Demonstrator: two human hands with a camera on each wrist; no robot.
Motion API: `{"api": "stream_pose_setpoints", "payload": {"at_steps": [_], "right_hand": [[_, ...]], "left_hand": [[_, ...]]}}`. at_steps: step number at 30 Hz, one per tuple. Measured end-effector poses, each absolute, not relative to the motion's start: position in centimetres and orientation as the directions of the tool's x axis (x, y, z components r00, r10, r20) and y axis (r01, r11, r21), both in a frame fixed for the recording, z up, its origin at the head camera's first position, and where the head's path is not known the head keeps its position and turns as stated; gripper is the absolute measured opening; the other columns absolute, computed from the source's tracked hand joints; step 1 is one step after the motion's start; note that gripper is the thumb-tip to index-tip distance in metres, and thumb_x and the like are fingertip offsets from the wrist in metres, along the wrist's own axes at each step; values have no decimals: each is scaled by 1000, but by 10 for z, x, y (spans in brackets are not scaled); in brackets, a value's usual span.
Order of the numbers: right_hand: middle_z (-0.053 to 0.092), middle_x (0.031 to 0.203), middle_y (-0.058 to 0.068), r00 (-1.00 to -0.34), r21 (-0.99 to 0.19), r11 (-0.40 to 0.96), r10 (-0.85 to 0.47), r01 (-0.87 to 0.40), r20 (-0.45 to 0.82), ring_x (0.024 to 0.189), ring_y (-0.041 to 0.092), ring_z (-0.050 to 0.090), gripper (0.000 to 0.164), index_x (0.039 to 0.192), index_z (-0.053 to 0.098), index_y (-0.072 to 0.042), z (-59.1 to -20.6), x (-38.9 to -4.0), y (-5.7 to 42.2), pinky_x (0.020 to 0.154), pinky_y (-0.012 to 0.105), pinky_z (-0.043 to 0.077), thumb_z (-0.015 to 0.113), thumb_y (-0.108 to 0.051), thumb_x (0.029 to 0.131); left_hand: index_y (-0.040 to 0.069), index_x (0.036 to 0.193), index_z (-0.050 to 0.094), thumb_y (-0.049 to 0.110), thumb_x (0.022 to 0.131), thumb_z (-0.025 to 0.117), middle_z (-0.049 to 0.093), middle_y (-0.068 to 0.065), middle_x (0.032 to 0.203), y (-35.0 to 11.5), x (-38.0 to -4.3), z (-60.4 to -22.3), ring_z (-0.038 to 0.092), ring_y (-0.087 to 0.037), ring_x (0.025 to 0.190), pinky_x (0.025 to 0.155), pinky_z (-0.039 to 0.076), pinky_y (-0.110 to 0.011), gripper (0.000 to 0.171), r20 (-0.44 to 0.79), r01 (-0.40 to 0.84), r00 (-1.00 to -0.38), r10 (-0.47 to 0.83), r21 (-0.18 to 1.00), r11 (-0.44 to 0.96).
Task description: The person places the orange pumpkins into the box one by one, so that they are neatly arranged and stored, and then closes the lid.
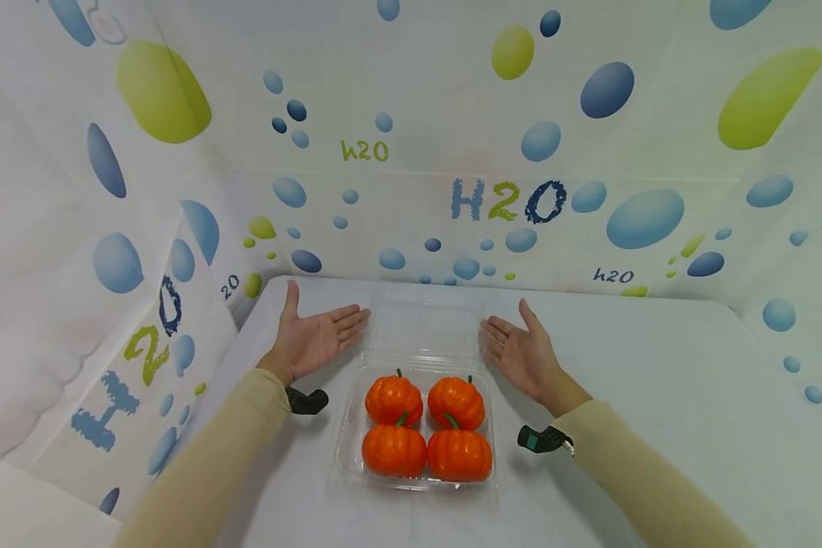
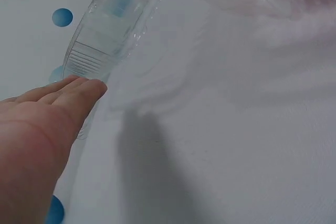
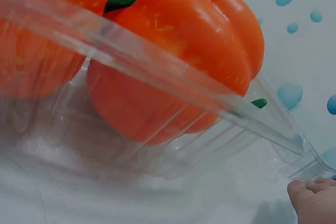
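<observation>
Several small orange pumpkins (image 1: 459,455) with green stems sit in two rows inside a clear plastic clamshell box (image 1: 345,449). Its transparent lid (image 1: 425,323) is folded back, away from the person. My left hand (image 1: 315,339) has straight fingers and a raised thumb, with its fingertips at the lid's left edge. On the other side, my right hand (image 1: 524,354) mirrors it, palm inward, fingertips close to the lid's right edge. Neither hand holds anything. In the right wrist view, a pumpkin (image 3: 184,56) shows behind the box's clear wall.
The box rests on a white-covered table (image 1: 657,396). A white curtain (image 1: 418,99) with blue and green drops and H2O lettering hangs behind it and along both sides. Black wrist cameras (image 1: 544,439) sit below each hand.
</observation>
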State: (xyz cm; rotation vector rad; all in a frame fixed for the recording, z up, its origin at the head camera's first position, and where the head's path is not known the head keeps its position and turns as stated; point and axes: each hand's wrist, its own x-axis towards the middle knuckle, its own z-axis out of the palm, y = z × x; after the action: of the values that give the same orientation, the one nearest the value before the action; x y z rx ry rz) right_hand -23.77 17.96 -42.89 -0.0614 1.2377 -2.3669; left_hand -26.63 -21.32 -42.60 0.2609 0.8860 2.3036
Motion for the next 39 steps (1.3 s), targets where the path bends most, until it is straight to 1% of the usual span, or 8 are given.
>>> {"api": "stream_pose_setpoints", "payload": {"at_steps": [6, 11, 19, 23, 28, 32, 35, 39], "right_hand": [[3, 170, 6, -918, -829, -500, -395, 251, -40, 155, 28, 6, 87, 163, 4, -11, -420, -230, 177, 123, 42, 10, 32, -65, 102], [18, 167, 8, -940, -849, -507, -340, 151, 35, 152, 29, 19, 77, 161, 18, -11, -407, -217, 174, 120, 41, 21, 32, -61, 104], [27, 163, 18, -941, -920, -390, -321, 26, 109, 149, 36, 27, 64, 147, 39, -4, -393, -196, 176, 118, 44, 25, 27, -52, 108], [38, 156, 18, -949, -965, -260, -289, -45, 123, 146, 35, 33, 58, 135, 48, -3, -391, -183, 181, 117, 41, 29, 27, -51, 109], [48, 148, 12, -954, -990, -27, -267, -135, 137, 138, 25, 43, 51, 120, 57, 0, -393, -162, 186, 112, 31, 36, 30, -43, 110], [51, 147, 13, -936, -953, 160, -286, -258, 205, 137, 31, 44, 42, 113, 60, 3, -397, -143, 188, 113, 50, 35, 34, -30, 110], [53, 146, 14, -926, -929, 210, -293, -305, 238, 138, 39, 41, 32, 108, 62, -3, -401, -132, 189, 109, 70, 28, 36, -23, 109], [51, 146, 13, -921, -917, 229, -296, -327, 254, 138, 38, 41, 19, 108, 62, -7, -405, -122, 190, 110, 66, 30, 45, -16, 107]], "left_hand": [[0, 159, -8, 87, 87, 24, -4, -15, 169, -212, -257, -404, -2, -28, 155, 123, 2, -40, 117, 21, -360, -811, 584, 769, -528], [-2, 160, 6, 81, 93, 19, 14, -22, 166, -213, -242, -379, 15, -32, 153, 122, 14, -42, 107, 79, -160, -890, 450, 869, -468], [-9, 145, 45, 70, 100, 11, 56, -19, 143, -212, -215, -350, 54, -29, 132, 110, 41, -35, 97, 141, 126, -951, 274, 989, -72], [-9, 127, 60, 59, 106, 26, 70, -10, 121, -211, -198, -337, 65, -24, 114, 101, 50, -32, 80, 163, 185, -957, 240, 980, 73], [-8, 114, 67, 28, 106, 53, 72, -5, 107, -218, -175, -330, 66, -23, 106, 96, 51, -28, 39, 138, 210, -946, 292, 950, 231], [0, 111, 72, 17, 102, 62, 72, -9, 109, -225, -161, -332, 64, -27, 104, 95, 51, -31, 22, 121, 239, -917, 380, 930, 280], [2, 111, 72, 12, 100, 63, 70, -12, 112, -228, -153, -339, 65, -29, 103, 93, 54, -32, 17, 139, 263, -894, 426, 933, 248], [3, 115, 70, 7, 96, 68, 68, -13, 117, -231, -146, -350, 67, -29, 105, 90, 56, -32, 20, 136, 257, -881, 453, 942, 217]]}}
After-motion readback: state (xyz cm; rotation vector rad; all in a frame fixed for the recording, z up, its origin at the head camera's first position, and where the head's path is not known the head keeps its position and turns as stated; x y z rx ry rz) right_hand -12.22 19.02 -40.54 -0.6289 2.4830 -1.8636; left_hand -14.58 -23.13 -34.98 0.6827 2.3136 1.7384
